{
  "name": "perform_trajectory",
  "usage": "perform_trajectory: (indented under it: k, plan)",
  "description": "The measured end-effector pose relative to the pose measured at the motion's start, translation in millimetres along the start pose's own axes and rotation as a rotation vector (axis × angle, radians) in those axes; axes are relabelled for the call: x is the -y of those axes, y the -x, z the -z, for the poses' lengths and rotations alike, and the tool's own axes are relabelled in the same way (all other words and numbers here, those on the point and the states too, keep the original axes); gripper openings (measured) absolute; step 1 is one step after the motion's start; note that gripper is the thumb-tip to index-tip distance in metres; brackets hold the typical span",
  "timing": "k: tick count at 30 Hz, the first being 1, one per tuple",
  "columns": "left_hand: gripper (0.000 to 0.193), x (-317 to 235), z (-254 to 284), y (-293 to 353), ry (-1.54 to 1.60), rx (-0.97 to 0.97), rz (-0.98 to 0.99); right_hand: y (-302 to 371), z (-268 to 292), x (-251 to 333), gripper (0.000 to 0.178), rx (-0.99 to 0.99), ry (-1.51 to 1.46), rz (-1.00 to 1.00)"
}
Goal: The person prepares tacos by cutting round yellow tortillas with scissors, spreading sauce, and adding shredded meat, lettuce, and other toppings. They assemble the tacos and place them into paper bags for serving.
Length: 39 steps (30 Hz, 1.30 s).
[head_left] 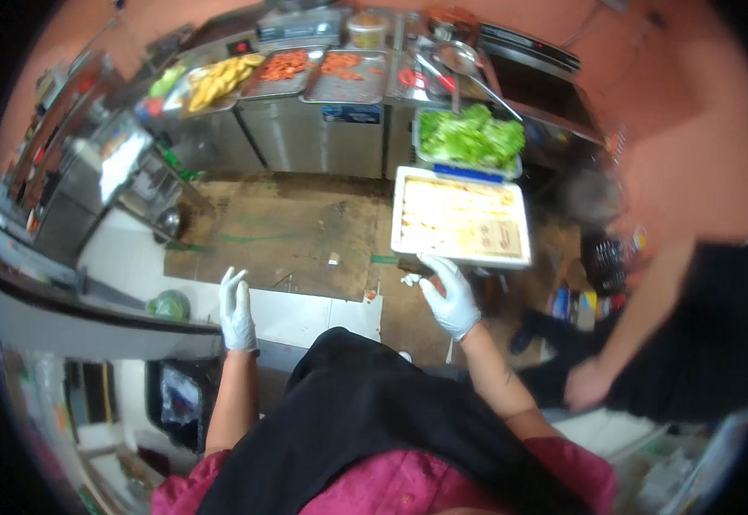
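My left hand, in a white glove, is held out over the floor with its fingers stretched and nothing in it. My right hand, gloved the same way, is raised with fingers apart, close to the near edge of a white foam box. Pale, strip-like food shows inside that box, with a brown printed packet at its near right corner. I cannot tell whether the right fingertips touch the box rim. Behind the box, a clear container of green lettuce stands with a blue strip along its front.
Metal trays of chopped orange-red food and a heap of yellow pieces line the far steel counter. A pan sits at the back right. Another person's hand hangs at my right. A green bag lies at left.
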<state>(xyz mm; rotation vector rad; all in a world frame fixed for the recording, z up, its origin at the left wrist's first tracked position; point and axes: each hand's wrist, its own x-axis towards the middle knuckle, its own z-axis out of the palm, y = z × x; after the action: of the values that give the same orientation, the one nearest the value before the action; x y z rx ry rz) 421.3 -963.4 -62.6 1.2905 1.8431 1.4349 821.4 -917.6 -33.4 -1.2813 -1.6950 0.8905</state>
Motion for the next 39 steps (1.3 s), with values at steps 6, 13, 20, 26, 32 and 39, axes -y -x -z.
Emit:
perform_trajectory:
  k: [6, 13, 20, 26, 32, 39]
  plan:
    - [0.025, 59, 26, -60, -0.004, -0.178, 0.121, -121, -78, -12, 0.043, 0.190, -0.008, 0.123]
    - [0.025, 86, 4, -246, 0.100, -0.110, 0.105, -282, -177, -16, 0.044, 0.216, 0.088, 0.166]
    - [0.026, 89, -26, -418, 0.117, 0.094, 0.026, -423, -220, 15, 0.046, 0.189, 0.103, 0.083]
    - [0.027, 101, -72, -532, 0.180, 0.119, 0.068, -552, -211, -64, 0.046, 0.022, 0.151, 0.063]
    - [0.025, 129, -92, -633, 0.159, 0.033, 0.157, -733, -213, -153, 0.059, -0.140, 0.130, -0.353]
    - [0.028, 74, -124, -738, 0.155, 0.005, 0.226, -903, -242, -260, 0.076, -0.086, 0.513, -0.428]
